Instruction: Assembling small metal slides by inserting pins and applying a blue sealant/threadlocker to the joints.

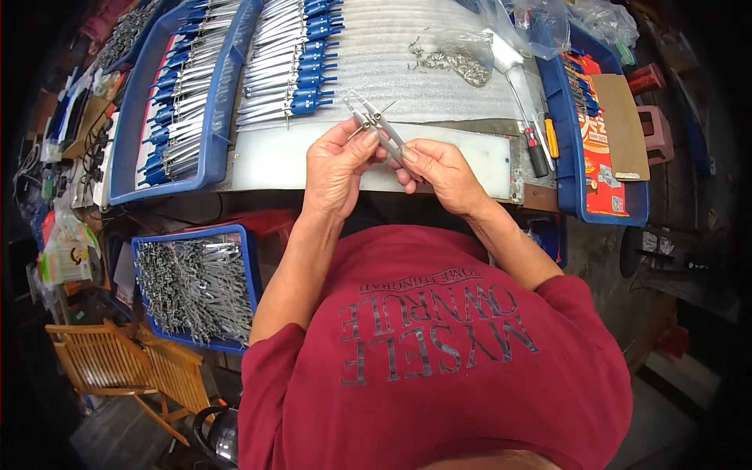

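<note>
Above the near edge of the white work board, both hands meet on slim silver metal pieces that cross each other and carry small round pins or screws. My left hand is closed, its thumb and fingers pinching the pieces near the pins. Lower down, my right hand pinches the flat end between thumb and fingers. The fingers hide part of the metal, so I cannot tell how the pieces join. Beyond my left hand, a row of silver tools with blue parts lies on white foam sheet.
A blue tray at left holds similar tools. Lower left, another blue tray holds many metal parts. Small metal pins lie by a plastic bag. Screwdrivers, one yellow-handled, lie near the right blue tray. A wooden chair stands lower left.
</note>
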{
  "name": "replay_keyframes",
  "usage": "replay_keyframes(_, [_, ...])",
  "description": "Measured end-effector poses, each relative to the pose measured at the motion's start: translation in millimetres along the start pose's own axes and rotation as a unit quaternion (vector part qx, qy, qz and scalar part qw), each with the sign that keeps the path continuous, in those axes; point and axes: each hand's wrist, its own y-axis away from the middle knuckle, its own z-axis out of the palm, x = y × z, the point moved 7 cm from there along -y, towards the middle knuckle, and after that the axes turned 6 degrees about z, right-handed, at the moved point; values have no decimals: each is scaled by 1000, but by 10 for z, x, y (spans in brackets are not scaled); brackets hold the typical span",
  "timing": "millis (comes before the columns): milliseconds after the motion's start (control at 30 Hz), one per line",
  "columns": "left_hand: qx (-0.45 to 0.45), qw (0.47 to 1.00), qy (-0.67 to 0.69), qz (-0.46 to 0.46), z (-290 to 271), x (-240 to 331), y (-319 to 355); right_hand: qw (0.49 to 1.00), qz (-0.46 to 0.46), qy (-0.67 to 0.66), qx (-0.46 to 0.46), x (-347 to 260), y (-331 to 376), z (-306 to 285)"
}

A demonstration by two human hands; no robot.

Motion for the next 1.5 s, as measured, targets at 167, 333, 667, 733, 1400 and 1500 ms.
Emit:
replay_keyframes(167, [5, 998, -56, 10, 17, -64, 11, 1000, 4, -23, 11, 36, 8, 10])
replay_keyframes(333, [22, 996, -77, 23, 54, -42, 24, 1000, -1, -6, -12, 70, 15, 24])
replay_keyframes(667, [34, 998, -61, 4, 55, -92, 62, 999, -29, 31, -16, 70, 40, 40])
replay_keyframes(733, [34, 997, -69, 11, 50, -80, 69, 997, -34, 67, -21, 46, 35, -24])
replay_keyframes(1400, [-42, 990, -133, -5, 223, -78, 129, 989, -93, 65, 98, -246, 2, -190])
replay_keyframes(1500, [-46, 990, -133, -12, 197, -97, 123, 990, -94, 44, 96, -255, 4, -183])
